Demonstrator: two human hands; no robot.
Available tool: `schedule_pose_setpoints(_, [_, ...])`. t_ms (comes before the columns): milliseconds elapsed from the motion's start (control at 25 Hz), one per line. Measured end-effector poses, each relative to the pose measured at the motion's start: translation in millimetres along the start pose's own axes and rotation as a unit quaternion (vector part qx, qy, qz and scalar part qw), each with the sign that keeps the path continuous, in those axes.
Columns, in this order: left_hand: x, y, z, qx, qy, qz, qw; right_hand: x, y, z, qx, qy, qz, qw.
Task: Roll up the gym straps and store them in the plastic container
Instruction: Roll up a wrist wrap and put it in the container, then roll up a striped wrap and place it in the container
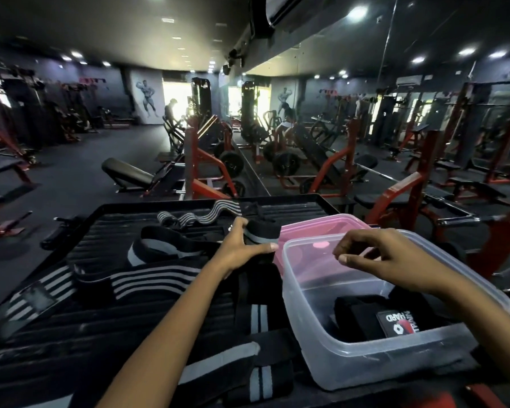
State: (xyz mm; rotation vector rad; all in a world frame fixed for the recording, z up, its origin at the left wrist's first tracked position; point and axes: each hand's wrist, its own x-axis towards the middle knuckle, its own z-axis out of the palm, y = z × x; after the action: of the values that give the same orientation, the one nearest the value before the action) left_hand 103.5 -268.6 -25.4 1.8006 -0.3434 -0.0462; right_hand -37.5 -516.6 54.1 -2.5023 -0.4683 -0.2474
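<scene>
Several black gym straps with grey stripes lie unrolled on a black ribbed platform (136,328). My left hand (242,245) grips a black strap with a grey edge (262,231) beside the clear plastic container (362,366). My right hand (377,254) hovers above the container with its fingers loosely curled and nothing in them. A rolled black strap with a red and white label (377,316) lies inside the container. A striped strap (147,278) runs across the platform to the left of my left arm.
A pink lid (324,228) lies behind the container. A wavy striped strap (198,216) lies at the platform's far edge. More straps (259,375) sit near my left forearm. Red and black gym machines, benches and a mirror wall fill the room beyond.
</scene>
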Motion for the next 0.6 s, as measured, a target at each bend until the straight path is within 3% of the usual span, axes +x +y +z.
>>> schedule_pose_setpoints(240, [31.6, 18.8, 17.9, 0.006, -0.042, 0.031, 0.999, 2.8, -0.5, 8.4, -0.008, 0.006, 0.033, 0.999])
schedule_pose_setpoints(440, [56.0, -0.3, 31.8, 0.062, -0.015, -0.006, 0.998, -5.6, -1.9, 8.8, -0.015, 0.024, 0.046, 0.999])
schedule_pose_setpoints(600, [74.1, -15.3, 36.0, 0.08, -0.042, -0.024, 0.996, -6.0, 4.1, 13.6, -0.034, 0.009, 0.058, 0.998])
